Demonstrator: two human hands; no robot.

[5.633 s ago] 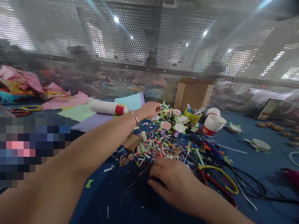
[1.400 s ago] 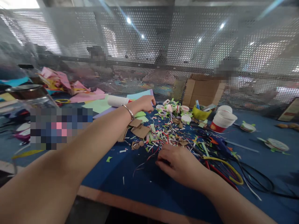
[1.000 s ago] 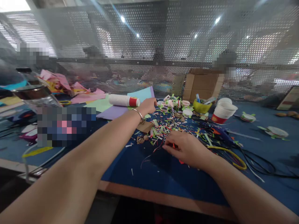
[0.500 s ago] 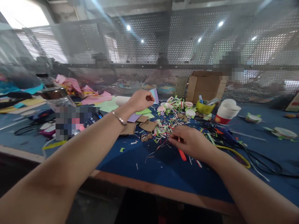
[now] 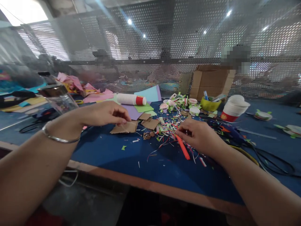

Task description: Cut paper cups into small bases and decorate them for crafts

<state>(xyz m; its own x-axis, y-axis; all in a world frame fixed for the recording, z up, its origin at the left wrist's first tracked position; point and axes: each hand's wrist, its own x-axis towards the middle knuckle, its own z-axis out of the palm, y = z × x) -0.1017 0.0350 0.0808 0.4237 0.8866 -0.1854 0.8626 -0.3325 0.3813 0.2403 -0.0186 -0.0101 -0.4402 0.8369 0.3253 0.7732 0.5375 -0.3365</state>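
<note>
My left hand (image 5: pixel 103 113), with a silver bangle on the wrist, hovers over the near-left side of the blue tabletop. Its thumb and fingertips curl close together above a piece of corrugated cardboard (image 5: pixel 124 128); anything tiny between them is too blurred to name. Low over a heap of paper scraps (image 5: pixel 168 128) is my right hand (image 5: pixel 201 135), fingers bent and pinched. What they hold, if anything, is hidden. Just below those fingertips a slim orange-red stick-like tool (image 5: pixel 183 148) lies among the scraps.
Stacked paper cups lie sideways (image 5: pixel 129 99) and stand upright (image 5: pixel 232 110). Small paper cup-base crafts (image 5: pixel 194 111), a yellow-green holder (image 5: pixel 210 104) and a blue glue gun (image 5: pixel 232 133) with cables lie around. A glass bottle (image 5: pixel 61 100) stands left; a perforated screen (image 5: pixel 145 53) rises behind.
My left hand has drawn back toward me and left, away from the cups and coloured paper. The right hand stays by the scraps, shifted slightly. The view has moved a little.
</note>
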